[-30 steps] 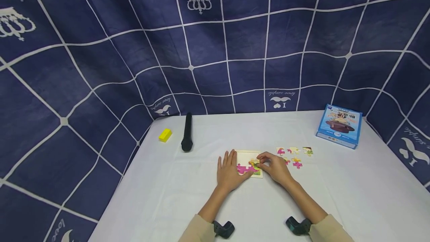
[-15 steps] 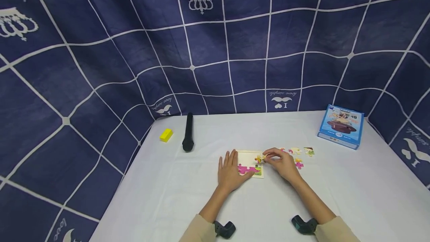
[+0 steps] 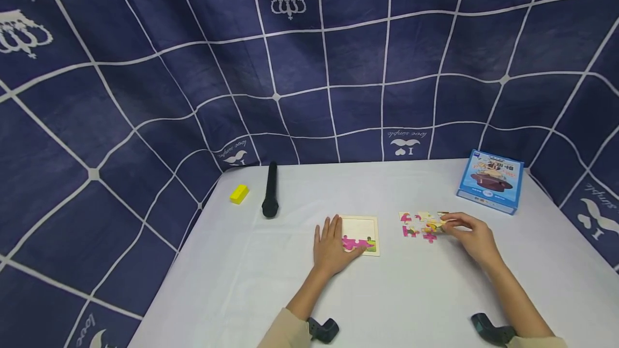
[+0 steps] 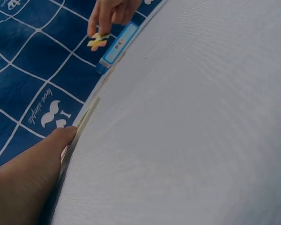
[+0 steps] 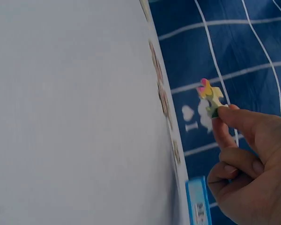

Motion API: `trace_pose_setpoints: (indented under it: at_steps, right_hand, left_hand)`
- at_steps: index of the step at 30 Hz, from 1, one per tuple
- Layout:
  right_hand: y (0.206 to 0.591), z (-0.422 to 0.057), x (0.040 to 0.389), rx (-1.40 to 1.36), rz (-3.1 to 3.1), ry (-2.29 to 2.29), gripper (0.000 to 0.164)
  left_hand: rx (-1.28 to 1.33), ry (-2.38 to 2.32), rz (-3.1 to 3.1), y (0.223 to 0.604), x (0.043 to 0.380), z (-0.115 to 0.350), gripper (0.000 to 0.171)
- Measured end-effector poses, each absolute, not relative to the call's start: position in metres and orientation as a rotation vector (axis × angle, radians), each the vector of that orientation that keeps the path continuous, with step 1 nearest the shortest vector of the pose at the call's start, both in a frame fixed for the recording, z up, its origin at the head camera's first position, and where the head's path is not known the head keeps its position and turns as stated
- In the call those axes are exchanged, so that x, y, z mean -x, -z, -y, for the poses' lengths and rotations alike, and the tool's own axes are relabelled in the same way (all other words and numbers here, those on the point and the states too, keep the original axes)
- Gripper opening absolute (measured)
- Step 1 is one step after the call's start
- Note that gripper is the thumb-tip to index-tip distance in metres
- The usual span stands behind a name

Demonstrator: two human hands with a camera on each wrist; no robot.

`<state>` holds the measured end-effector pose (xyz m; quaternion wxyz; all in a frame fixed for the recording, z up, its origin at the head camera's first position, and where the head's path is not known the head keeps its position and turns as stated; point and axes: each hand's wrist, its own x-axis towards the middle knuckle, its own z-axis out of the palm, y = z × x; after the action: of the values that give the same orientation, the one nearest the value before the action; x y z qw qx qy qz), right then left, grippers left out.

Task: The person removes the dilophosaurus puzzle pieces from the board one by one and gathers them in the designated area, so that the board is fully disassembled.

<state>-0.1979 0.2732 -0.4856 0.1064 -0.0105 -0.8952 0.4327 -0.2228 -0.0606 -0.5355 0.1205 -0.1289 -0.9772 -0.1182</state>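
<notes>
My left hand (image 3: 331,251) lies with straight fingers over the left side of a small pale puzzle frame (image 3: 359,225), its thumb reaching across the lower edge. Joined pink and green puzzle pieces (image 3: 357,243) fill the frame's bottom row, partly hidden by that thumb. Off to the right, my right hand (image 3: 473,236) pinches a puzzle piece (image 5: 210,96) between thumb and index finger, raised above the table in the right wrist view. The piece is yellow, green and pink. In the head view it overlaps several loose puzzle pieces (image 3: 405,217) spread right of the frame.
A blue box (image 3: 491,180) stands at the back right of the white table (image 3: 309,192). At the back left are a black microphone (image 3: 271,189) and a yellow block (image 3: 239,194). A navy checked cloth (image 3: 300,63) hangs behind.
My right hand has lifted the puzzle piece away from the frame and carried it right, over by the loose pieces. My left hand has stayed on the frame.
</notes>
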Motion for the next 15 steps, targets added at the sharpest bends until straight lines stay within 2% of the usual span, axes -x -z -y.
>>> trace_pose_setpoints:
  at_steps: [7, 15]
  right_hand:
    - [0.49, -0.297, 0.19, 0.176, 2.735, -1.259, 0.039]
    - [0.504, -0.3, 0.192, 0.179, 2.765, -1.173, 0.028]
  left_hand:
    - [0.376, 0.35, 2.848, 0.534, 0.223, 0.062, 0.101]
    - [0.376, 0.359, 2.844, 0.534, 0.222, 0.061, 0.1]
